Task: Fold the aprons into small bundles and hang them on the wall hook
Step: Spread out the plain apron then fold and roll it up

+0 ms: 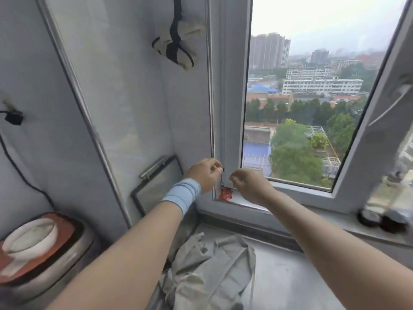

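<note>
A folded beige apron bundle [176, 47], wrapped in black straps, hangs high on the white wall left of the window. A loose grey apron [207, 271] lies crumpled on the counter below my arms. My left hand [205, 175], with a blue wristband, is raised in front of the window frame's lower corner, fingers curled and nothing visible in them. My right hand [250, 184] hovers just to its right over the sill, its fingers also curled and holding nothing I can see. Both hands are well above the grey apron and far below the hung bundle.
An open window [312, 108] fills the right side, its sash swung inward at the far right. A red scrap [226, 195] sits in the sill corner. A glass lid [156, 182] leans on the wall. A pot with a cloth on top [33, 242] stands at left. Dark jars [380, 218] rest on the sill.
</note>
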`<state>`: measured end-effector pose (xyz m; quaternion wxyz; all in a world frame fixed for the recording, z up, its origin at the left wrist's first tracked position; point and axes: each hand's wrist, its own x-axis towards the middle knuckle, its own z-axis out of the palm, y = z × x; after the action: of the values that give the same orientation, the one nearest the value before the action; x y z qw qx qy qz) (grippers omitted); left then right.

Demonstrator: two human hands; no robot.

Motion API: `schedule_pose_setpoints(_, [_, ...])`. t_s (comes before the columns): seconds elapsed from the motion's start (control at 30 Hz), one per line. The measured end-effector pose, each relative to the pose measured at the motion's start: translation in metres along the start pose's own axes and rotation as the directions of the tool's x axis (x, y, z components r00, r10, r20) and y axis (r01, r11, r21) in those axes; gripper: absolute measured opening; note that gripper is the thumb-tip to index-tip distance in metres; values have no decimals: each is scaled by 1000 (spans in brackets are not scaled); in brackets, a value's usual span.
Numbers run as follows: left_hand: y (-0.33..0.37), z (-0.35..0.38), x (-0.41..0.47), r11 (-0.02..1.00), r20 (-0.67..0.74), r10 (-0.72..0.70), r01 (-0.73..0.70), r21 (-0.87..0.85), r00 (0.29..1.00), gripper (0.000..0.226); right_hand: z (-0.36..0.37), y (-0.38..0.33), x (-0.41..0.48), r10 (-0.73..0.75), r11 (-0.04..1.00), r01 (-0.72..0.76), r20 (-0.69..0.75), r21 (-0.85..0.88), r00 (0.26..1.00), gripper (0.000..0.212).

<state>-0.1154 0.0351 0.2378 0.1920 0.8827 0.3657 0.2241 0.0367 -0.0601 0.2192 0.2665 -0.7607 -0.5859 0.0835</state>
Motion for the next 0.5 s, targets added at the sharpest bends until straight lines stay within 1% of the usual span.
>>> schedule_pose_setpoints(0.1, [-14,52,-32,993,135,-111,106,46,985,18,45,39,-32,61,998,-56,137,-38,989,28])
schedule_pose_setpoints(0.17, [-28,83,-53,980,236,-198,188,67,951,21,77,59,-52,96,995,-86,241,-53,966,29])
schedule_pose_setpoints(0.27, [-55,126,-80,950,365,-312,280,139,877,28,128,82,-77,140,989,-105,408,-107,902,33])
schedule_pose_setpoints(0.33, [-75,152,-97,922,452,-386,328,205,804,33,164,94,-91,165,984,-108,522,-139,837,38])
schedule_pose_setpoints(0.37, [-89,166,-104,911,500,-411,331,245,762,37,182,99,-96,179,983,-117,569,-143,803,40])
schedule_pose_setpoints(0.43, [-111,189,-119,904,602,-425,290,313,676,48,210,106,-105,196,979,-116,626,-167,755,51])
schedule_pose_setpoints(0.47, [-123,198,-125,907,636,-420,265,329,647,52,222,107,-108,186,979,-85,644,-184,742,57])
schedule_pose_setpoints(0.5, [-134,206,-129,908,650,-416,251,335,635,56,234,108,-107,166,978,-35,659,-208,733,63])
